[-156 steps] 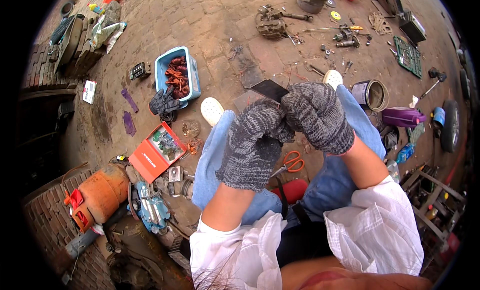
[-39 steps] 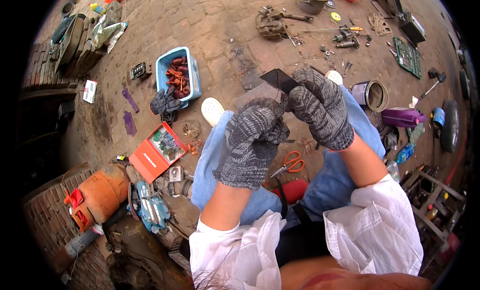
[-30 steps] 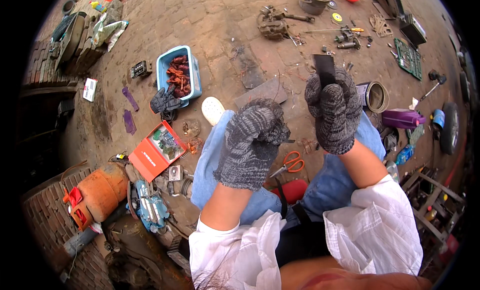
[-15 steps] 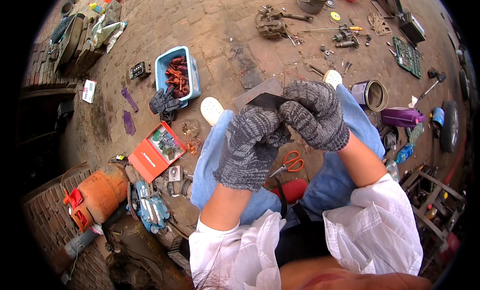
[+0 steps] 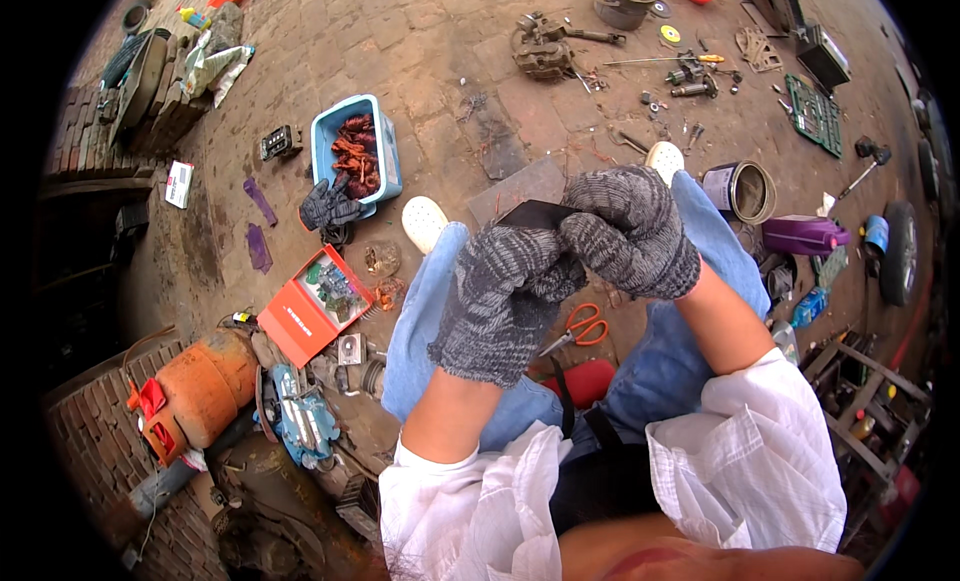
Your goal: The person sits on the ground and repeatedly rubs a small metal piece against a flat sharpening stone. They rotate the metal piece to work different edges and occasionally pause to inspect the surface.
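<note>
Landmark: orange-handled scissors [image 5: 571, 335], which are lying on the ground between the person's legs.
Left hand [image 5: 505, 291]: wearing a grey-black knit glove; forming a closed, curled grip on the far side of the scissors, slightly left. What the palm is enclosing, I am not able to tell.
Right hand [image 5: 630, 226]: wearing a matching glove; pinching between thumb and bent fingers, beyond the scissors and slightly right.
Hand spacing: the two hands are meeting, fingertips against fingertips, with no clear gap showing from where I am standing.
Dark plate [image 5: 537, 215]: thin and flat; its right end is sitting in the right hand's pinch, its near edge is running along the top of the left hand. It is appearing beyond the scissors, slightly left.
Grey slab [image 5: 520, 186]: lying flat on the ground, farther beyond the scissors than the plate.
Blue bin [image 5: 388, 161]: standing beyond and left of the scissors, containing reddish-brown bundles [image 5: 352, 151].
Red box [image 5: 300, 321]: lying open, left of the scissors, displaying small parts.
Purple container [image 5: 803, 235]: resting beyond and well right of the scissors.
</note>
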The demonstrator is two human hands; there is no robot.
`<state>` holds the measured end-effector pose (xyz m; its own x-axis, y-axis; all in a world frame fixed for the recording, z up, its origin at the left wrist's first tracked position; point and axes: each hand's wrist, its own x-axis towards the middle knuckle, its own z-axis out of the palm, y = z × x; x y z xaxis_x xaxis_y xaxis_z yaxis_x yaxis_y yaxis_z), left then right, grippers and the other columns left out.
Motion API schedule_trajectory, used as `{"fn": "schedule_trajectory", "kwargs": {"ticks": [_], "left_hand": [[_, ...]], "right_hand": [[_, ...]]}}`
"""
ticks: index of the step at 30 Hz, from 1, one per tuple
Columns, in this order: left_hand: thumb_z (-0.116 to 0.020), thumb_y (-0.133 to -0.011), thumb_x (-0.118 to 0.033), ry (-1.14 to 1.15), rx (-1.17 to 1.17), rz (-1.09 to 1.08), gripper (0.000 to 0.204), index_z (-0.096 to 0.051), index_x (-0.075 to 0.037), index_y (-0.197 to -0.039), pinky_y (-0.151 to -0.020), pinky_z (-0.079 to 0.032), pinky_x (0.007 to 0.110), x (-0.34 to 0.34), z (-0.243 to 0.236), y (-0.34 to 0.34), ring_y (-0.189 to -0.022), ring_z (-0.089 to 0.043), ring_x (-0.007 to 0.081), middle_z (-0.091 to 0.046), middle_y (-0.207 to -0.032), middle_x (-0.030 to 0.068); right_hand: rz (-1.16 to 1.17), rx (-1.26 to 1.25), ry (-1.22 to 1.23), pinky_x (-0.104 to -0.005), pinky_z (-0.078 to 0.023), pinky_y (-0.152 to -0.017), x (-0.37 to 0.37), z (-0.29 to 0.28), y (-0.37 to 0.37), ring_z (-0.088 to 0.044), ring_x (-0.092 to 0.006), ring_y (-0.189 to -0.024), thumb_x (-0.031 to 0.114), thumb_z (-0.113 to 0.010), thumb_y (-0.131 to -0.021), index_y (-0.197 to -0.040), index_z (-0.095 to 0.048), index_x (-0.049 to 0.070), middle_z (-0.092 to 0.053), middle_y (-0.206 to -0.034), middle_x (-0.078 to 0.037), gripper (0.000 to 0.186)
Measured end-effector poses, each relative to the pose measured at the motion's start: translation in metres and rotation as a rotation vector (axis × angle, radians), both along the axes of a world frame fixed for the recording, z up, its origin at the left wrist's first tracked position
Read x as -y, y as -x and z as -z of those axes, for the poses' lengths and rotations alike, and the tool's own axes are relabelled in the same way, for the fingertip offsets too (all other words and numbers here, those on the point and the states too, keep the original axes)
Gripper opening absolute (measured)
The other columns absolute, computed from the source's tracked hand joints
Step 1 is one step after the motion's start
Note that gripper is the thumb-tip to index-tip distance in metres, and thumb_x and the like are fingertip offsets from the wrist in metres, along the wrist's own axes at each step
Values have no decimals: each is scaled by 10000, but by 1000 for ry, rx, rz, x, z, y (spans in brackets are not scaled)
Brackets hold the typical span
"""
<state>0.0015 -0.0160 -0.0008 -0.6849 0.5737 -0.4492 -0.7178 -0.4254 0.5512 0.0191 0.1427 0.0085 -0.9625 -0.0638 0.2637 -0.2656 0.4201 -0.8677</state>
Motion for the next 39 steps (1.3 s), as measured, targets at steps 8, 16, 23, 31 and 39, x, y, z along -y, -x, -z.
{"fn": "schedule_trajectory", "kwargs": {"ticks": [8,16,23,31,39], "left_hand": [[-555,-600,133,534,-998,100,318,-562,-19,-880,-596,-471,271,9,25,5,-709,-576,210,-571,-803,106],[-542,-533,140,434,-848,134,355,-579,-30,-842,-594,-466,269,6,18,12,-692,-571,217,-569,-804,113],[-551,-569,92,665,-1049,220,304,-583,-39,-841,-569,-450,270,9,13,16,-669,-563,210,-570,-745,96],[-534,-659,54,722,-1503,-58,233,-583,-32,-870,-543,-439,264,6,12,18,-655,-551,186,-573,-754,91],[-609,-697,-107,160,-292,-81,177,-549,-27,-843,-550,-380,259,-4,8,15,-609,-477,144,-530,-707,56]], "right_hand": [[16,109,136,-303,-404,-522,0,-6,-2,-518,-228,-547,129,-584,-728,-720,-552,0,-519,-594,-92,133],[95,9,109,-309,-407,-547,2,1,-5,-512,-231,-566,103,-577,-728,-726,-547,-8,-521,-620,-89,115],[27,48,21,-307,-408,-505,-2,1,-2,-525,-244,-548,183,-597,-728,-737,-573,17,-538,-609,-112,168],[27,149,79,-299,-392,-492,0,2,0,-503,-202,-530,210,-553,-770,-751,-555,13,-519,-611,-81,198],[172,338,678,-187,-354,-474,7,-7,1,-445,-61,-556,240,-512,-823,-959,-502,10,-508,-678,-29,267]]}}
